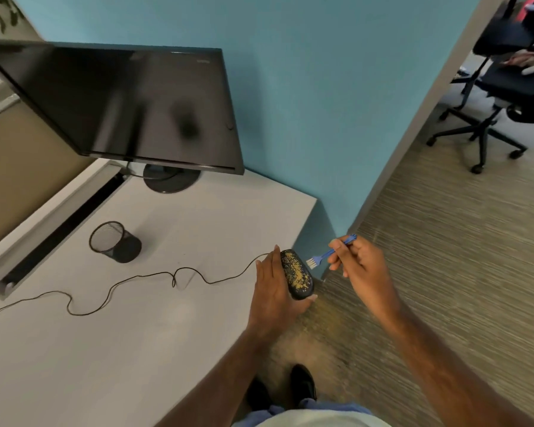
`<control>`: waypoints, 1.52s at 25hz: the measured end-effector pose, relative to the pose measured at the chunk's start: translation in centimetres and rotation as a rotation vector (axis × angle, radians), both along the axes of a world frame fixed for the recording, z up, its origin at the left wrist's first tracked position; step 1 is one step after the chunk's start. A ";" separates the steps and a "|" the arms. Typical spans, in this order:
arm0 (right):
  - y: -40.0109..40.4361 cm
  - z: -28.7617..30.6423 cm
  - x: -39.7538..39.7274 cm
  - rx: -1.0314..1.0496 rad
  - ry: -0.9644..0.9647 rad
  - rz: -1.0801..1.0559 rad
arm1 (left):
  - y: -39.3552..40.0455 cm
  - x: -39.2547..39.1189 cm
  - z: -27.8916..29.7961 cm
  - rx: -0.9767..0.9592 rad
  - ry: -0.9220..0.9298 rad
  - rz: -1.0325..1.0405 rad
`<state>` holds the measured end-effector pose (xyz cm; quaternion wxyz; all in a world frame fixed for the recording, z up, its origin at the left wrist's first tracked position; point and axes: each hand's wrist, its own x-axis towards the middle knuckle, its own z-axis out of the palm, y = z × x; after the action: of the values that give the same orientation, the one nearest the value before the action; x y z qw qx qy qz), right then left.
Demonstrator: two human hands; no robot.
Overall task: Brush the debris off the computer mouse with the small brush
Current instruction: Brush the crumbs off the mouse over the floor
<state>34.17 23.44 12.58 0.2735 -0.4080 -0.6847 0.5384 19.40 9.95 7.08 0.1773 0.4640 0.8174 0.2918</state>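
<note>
Even, soft indoor light; wide-angle bending at edges, motion blur smearing the monitor.

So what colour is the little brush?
Blue, with pale bristles. The small brush is in the right hand, seen in the head view.

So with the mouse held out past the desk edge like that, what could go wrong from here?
The debris is likely to land on the carpet, not the desk, since the left hand holds the speckled mouse over the desk's edge. The cable lies looped across the desk near the mesh cup; tugging could drag it into the cup. The right hand pinches the small brush mid-handle, so a hard stroke could twist it.
</note>
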 end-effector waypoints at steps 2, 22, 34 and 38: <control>0.4 -0.1 1.3 0.002 0.018 -0.013 | 0.9 0.9 -0.1 -0.008 0.003 -0.008; 2.8 -3.2 6.1 -0.025 -0.021 -0.091 | 3.3 4.9 -0.1 -0.095 -0.050 -0.024; 1.4 -3.7 5.7 -0.061 0.028 -0.110 | 3.5 4.4 -0.3 -0.117 -0.062 -0.022; 0.4 -3.7 5.6 -0.047 0.045 -0.022 | 3.5 4.3 -0.3 -0.101 -0.077 -0.002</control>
<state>39.75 23.89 8.83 0.2851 -0.4096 -0.6610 0.5603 23.70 13.45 6.74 0.2320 0.4437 0.8232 0.2676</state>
